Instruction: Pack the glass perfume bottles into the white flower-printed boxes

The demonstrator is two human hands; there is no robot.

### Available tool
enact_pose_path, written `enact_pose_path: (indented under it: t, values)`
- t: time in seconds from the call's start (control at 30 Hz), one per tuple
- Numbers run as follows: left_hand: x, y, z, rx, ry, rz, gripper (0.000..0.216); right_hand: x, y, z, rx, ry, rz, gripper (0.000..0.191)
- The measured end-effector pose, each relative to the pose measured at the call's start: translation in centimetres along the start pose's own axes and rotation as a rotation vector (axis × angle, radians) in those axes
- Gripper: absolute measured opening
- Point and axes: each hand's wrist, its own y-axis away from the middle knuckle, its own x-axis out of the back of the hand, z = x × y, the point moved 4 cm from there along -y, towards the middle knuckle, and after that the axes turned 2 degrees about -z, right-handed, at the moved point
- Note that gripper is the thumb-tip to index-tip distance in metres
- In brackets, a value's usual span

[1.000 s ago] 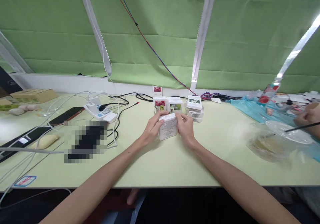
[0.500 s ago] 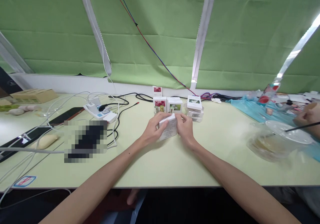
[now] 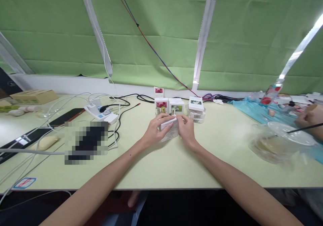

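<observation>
A small white carton (image 3: 170,133) with printed text on its near face stands tilted between my hands at the middle of the table. My left hand (image 3: 155,130) is closed on its left side, thumb across the printed face and fingers behind. My right hand (image 3: 186,129) pinches the upper right corner of the same carton. Just behind it are small bottles with silver and gold caps (image 3: 163,110). Past these stand a white box with a pink flower picture (image 3: 161,102) and one with a green picture (image 3: 176,105). Several white boxes (image 3: 196,104) are stacked to the right.
Left lie a power strip (image 3: 101,113), tangled cables, phones (image 3: 67,117), a pale oval object (image 3: 44,143) and a cardboard box (image 3: 34,96). At right are a clear lidded container with a straw (image 3: 275,145), blue plastic sheeting (image 3: 252,110) and another person's hand (image 3: 310,116).
My left fingers and thumb have shifted slightly along the carton's top and face. The right hand has moved a little leftward at the corner. The carton stays in place.
</observation>
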Motion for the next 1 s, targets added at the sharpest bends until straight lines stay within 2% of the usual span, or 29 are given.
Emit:
enact_pose_path:
  t: [0.5, 0.73, 1.0]
  values:
    - [-0.03, -0.08, -0.23, 0.007, 0.011, 0.012, 0.03, -0.05, 0.0, 0.06, -0.004, -0.003, -0.036, 0.029]
    - [0.0, -0.15, -0.2, -0.005, 0.01, 0.024, 0.029, -0.04, -0.03, -0.38, 0.084, 0.057, -0.03, 0.031]
    - [-0.08, 0.02, 0.0, -0.031, -0.041, 0.067, 0.029, -0.22, -0.06, -0.12, 0.072, 0.047, -0.062, 0.031]
